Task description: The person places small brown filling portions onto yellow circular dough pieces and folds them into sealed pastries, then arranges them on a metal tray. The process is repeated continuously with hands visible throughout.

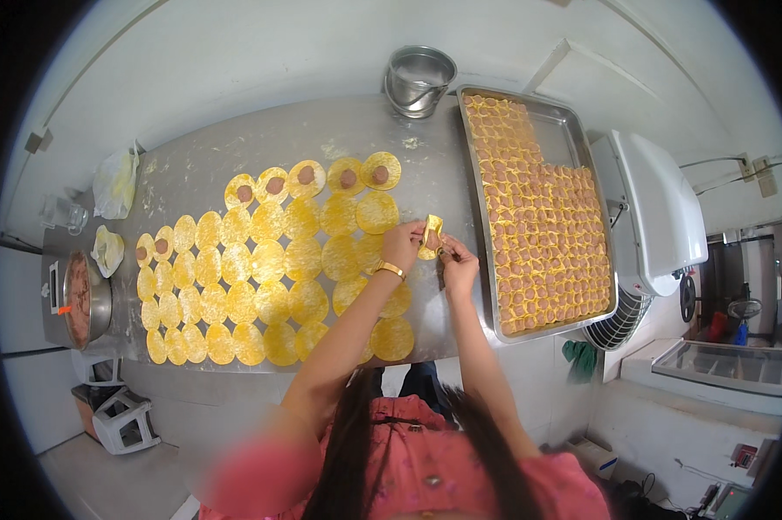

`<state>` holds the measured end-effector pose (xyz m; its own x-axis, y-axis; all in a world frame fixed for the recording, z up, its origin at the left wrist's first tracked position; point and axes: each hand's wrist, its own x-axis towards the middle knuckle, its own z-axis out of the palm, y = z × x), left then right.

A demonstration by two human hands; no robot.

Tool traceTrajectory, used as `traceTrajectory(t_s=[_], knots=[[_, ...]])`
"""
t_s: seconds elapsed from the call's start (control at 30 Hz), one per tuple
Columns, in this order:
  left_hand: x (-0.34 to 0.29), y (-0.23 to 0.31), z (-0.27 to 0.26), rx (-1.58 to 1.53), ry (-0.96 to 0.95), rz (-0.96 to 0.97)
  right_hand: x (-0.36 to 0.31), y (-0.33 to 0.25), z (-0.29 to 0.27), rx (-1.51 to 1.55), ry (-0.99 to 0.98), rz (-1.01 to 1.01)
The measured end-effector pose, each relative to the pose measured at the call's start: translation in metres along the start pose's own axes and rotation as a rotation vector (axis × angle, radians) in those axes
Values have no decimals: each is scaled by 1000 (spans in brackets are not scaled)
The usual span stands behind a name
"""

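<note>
My left hand (403, 246) pinches a half-folded dumpling (433, 230), a yellow wrapper around pinkish-brown meat filling, above the steel table. Close against its lower right side is my right hand (459, 265), fingers closed; a small dark thing shows beneath them, too little to name. To the left, round yellow wrappers (272, 260) dusted with flour lie in rows. Several in the far row carry a lump of meat filling (380, 175), as do two at the left end. Right of my hands stands a large metal tray (493, 322) holding tight rows of open-topped dumplings (543, 234).
A steel bucket (419, 82) stands at the table's back edge. At the far left are a bowl of meat filling (79, 299) and plastic bags (115, 184). A white appliance (655, 212) borders the tray. White stools (124, 422) are on the floor at left.
</note>
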<state>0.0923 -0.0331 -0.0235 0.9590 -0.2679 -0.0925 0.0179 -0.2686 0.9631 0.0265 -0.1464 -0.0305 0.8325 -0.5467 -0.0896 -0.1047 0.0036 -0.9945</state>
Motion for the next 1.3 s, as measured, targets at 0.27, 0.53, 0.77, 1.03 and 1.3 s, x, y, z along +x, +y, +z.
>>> traceTrajectory(t_s=[0.27,0.53,0.77,1.03,1.3], knots=[[-3,2,-6,-164,-92,-101,3,-3,-5,253,-32,47],[-16,18,0,-495,-3,-175,4,-43,-15,448,-173,71],[-37,40,-4,-680,90,-55,3,-51,-33,295,-315,54],[-36,33,-12,-88,12,109,13,-44,-36,6,-249,80],[-43,12,-5,277,-47,269,-1,-52,-37,-469,-406,-303]])
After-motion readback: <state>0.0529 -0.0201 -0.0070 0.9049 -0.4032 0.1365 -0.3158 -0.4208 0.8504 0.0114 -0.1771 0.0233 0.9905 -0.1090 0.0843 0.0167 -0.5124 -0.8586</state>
